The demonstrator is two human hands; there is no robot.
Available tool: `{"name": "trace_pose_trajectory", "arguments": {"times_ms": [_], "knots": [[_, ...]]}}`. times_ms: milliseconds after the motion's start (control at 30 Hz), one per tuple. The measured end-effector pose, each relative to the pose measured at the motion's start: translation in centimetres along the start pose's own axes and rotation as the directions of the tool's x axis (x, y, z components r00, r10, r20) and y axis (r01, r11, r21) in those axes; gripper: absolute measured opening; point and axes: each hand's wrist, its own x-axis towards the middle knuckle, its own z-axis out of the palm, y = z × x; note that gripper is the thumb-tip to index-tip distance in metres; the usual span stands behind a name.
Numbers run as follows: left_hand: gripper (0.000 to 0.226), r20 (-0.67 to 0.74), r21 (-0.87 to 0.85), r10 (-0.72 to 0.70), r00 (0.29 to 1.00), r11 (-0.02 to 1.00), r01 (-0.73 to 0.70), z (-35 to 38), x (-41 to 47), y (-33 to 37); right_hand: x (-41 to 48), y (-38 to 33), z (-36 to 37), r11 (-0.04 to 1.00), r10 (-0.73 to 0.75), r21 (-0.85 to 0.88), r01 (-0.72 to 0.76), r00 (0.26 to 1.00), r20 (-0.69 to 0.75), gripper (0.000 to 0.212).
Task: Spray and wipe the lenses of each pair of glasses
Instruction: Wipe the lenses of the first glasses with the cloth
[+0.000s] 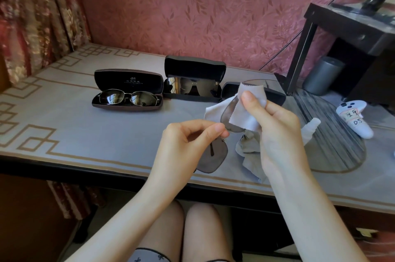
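I hold a pair of rimless grey-tinted glasses above the table. My left hand pinches them at the bridge. My right hand pinches a pale grey cleaning cloth around the upper lens. The lower lens hangs free below my left hand. A small white spray bottle lies on the table behind my right hand, partly hidden. Metal-framed sunglasses sit in an open case. A dark shield pair sits in a second open black case.
A third open case lies behind the cloth. A crumpled grey cloth sits under my right hand. A white game controller, a grey cylinder and a black stand occupy the right side. The table's front edge is near my lap.
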Motion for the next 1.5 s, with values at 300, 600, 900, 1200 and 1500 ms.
{"name": "trace_pose_trajectory", "arguments": {"times_ms": [300,600,900,1200,1500], "knots": [[0.019,-0.025,-0.038,0.007,1.000,0.999,-0.008,-0.3,0.3,0.4,-0.1,0.4,-0.7,0.997,-0.039,0.069,0.030,0.991,0.131,0.024],[0.016,-0.059,-0.023,0.018,0.998,1.000,-0.020,-0.2,0.5,0.2,-1.9,1.0,0.2,0.998,0.026,0.047,-0.033,0.990,0.140,0.015],[0.018,-0.059,-0.030,0.005,0.998,1.000,-0.007,-0.4,0.4,0.1,-1.7,0.8,-0.5,0.998,0.032,0.044,-0.046,0.958,0.284,0.017],[0.019,-0.015,0.025,0.056,0.998,0.998,-0.056,-0.1,0.2,0.3,-1.5,0.6,-0.7,1.000,-0.012,-0.008,0.013,0.988,0.157,0.022],[0.018,-0.038,0.057,0.099,0.994,0.994,-0.097,-0.1,0.1,0.0,-1.4,0.9,-0.4,0.997,-0.066,-0.024,0.073,0.972,0.226,0.011]]}}
